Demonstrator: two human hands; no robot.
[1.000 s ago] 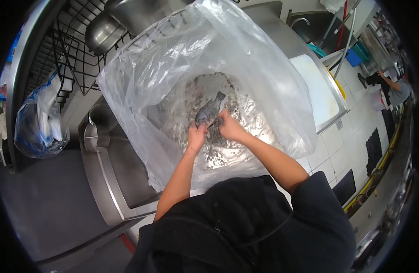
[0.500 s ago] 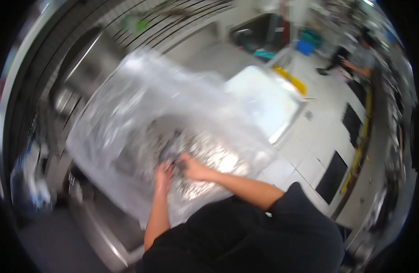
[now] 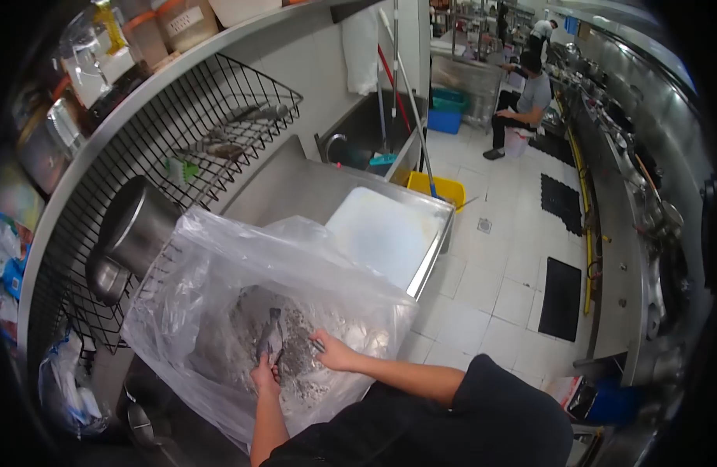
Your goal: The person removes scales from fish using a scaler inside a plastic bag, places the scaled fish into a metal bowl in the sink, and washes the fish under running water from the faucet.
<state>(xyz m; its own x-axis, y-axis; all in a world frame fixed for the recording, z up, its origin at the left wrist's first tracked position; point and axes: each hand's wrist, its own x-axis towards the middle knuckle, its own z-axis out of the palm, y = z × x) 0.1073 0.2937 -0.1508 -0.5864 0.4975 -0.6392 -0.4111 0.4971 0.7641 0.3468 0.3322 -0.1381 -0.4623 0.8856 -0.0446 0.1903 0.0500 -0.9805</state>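
My left hand (image 3: 266, 375) is closed around the lower end of a dark grey fish (image 3: 272, 336), whose tail points up and away from me. The fish is held over a large clear plastic bag (image 3: 218, 257), spread wide, with many grey flecks like scales (image 3: 300, 366) on its inside. To the right of the fish, apart from it, is my right hand (image 3: 336, 354). Its fingers are curled, and what they grip, if anything, is too small to make out.
Beyond the bag lies a white cutting board (image 3: 385, 233) on a steel counter. A steel pot (image 3: 144, 226) sits by a black wire rack (image 3: 218, 156) at left. A yellow bucket (image 3: 444, 191) stands on the floor. A seated person (image 3: 529, 101) is farther back.
My right hand has moved away from the left hand and the fish, to the right. The camera view has shifted, showing more of the shelf and the aisle.
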